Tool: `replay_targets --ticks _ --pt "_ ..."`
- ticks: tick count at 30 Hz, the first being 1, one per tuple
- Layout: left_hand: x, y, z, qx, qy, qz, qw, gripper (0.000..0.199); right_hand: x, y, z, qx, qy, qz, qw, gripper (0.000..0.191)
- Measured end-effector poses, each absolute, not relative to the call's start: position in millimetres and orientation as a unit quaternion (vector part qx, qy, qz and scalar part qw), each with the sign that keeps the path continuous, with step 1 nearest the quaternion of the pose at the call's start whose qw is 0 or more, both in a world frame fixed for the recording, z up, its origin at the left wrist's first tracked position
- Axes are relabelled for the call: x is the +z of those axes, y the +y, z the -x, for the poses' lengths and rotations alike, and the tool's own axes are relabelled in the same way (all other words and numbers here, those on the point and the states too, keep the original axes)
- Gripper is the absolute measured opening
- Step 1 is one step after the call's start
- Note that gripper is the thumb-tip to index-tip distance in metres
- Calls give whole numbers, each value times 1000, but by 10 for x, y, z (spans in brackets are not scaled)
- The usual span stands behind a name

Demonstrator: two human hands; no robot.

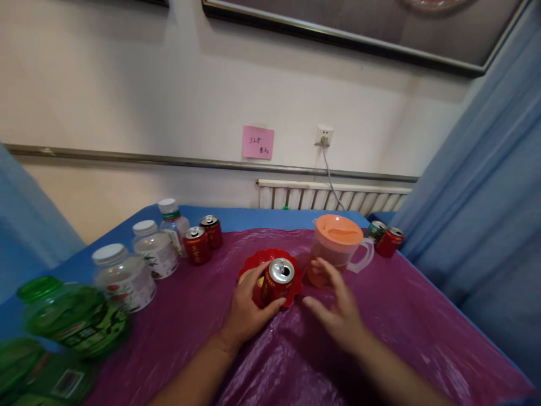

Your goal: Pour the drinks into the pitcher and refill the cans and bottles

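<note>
Left hand: your thumb and fingers curve around the sides of the red can, its top opening upward. Can: over the red dish; you cannot tell whether its base touches. Contents: not visible. Risk: a tilt could spill whatever is inside, and the dish's wavy rim could catch the base if the can moves sideways.

Right hand: fingers spread, thumb apart, holding nothing; just in front of the pitcher, contact unclear. Risk: a sideways sweep could knock the pitcher, which holds liquid, with its handle jutting to your right.

Sheet: purple, wrinkled, over the surface. Risk: a forearm dragging it could shift the dish or topple the jar at your left, one of several light-looking containers.
</note>
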State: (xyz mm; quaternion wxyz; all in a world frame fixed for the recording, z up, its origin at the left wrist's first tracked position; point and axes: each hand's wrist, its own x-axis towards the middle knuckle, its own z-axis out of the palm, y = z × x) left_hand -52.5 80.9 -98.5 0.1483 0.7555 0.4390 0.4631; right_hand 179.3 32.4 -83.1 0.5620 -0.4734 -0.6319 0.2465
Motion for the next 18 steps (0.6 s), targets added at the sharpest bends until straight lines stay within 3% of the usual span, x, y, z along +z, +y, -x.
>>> replay_targets --ticks 2,4,8,11,14,18 --pt "-993 803 516 452 417 -774 155 72 -854 342 -1566 306 -635 477 525 90" --pt "-1041 820 509 444 398 -785 165 73 -836 388 -1418 334 -627 489 506 96" --pt "-1173 874 494 442 377 -791 191 68 -723 435 -1318 340 -605 506 512 81" --pt "-1185 875 501 430 365 -795 224 76 -649 378 -1368 320 -604 518 514 62" --pt "-1116 848 523 411 348 -798 269 87 -640 242 -1548 303 -616 519 510 60" --pt "-1035 846 534 433 376 -773 269 72 -764 21 -2028 303 -588 537 523 59"
